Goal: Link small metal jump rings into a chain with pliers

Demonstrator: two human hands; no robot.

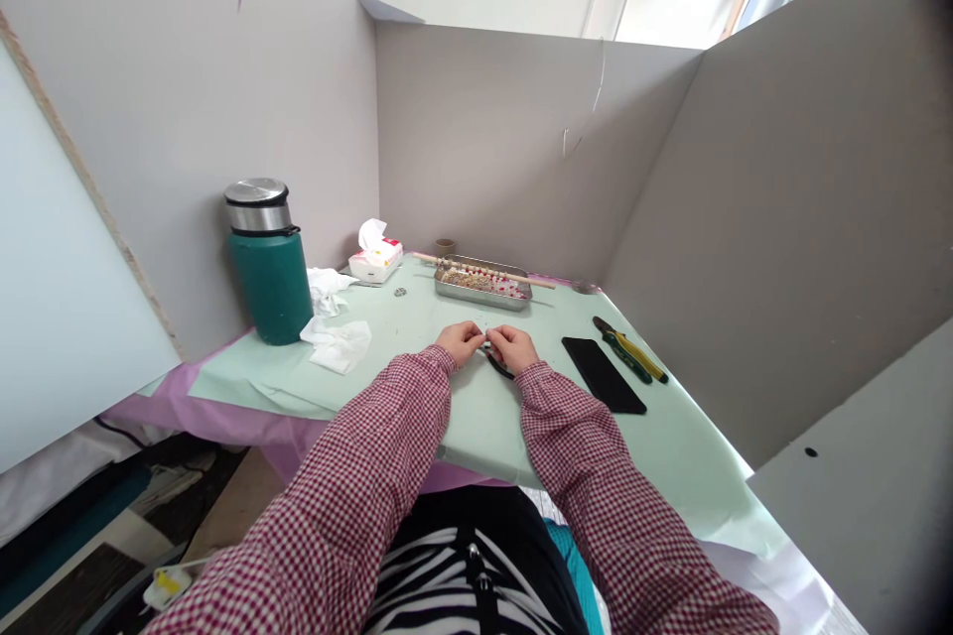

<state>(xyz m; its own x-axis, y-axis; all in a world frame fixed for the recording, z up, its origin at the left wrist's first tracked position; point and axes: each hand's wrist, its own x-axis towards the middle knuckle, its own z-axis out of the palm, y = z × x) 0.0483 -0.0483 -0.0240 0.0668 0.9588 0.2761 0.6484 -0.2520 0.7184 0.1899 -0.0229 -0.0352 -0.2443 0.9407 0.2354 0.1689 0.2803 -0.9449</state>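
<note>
Both of my hands meet at the middle of the pale green table cover. My left hand is closed in a pinch on something too small to name. My right hand is curled round a small black-handled tool, whose dark handles stick out below the palm. The fingertips of the two hands nearly touch. Both sleeves are red and white check.
A green flask stands at the back left, with crumpled tissues and a tissue pack near it. A metal tray of small beads with a wooden stick across it sits at the back. Right: a black phone, green and yellow pliers. Grey partitions surround.
</note>
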